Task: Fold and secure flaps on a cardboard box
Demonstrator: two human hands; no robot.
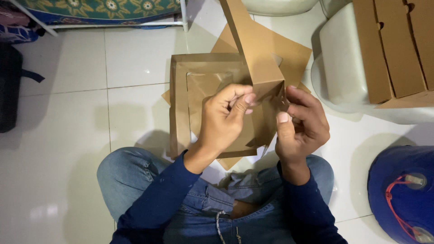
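Observation:
A brown cardboard box blank point(257, 49) is held upright above my lap, its long panel rising toward the top of the view. My left hand point(224, 118) pinches a folded corner of it between thumb and fingers. My right hand point(302, 123) grips the same corner from the right side. Below the hands lies a folded brown box with a clear window point(199, 86) on the white tiled floor. More flat brown cardboard sheets point(294, 52) lie under it.
A stack of flat cardboard blanks point(393, 45) rests on a white plastic tub point(339, 68) at the upper right. A blue round container with a red cord point(402, 194) sits lower right. A dark bag point(9, 86) is at the left edge; my jeans-clad legs point(135, 180) are crossed below.

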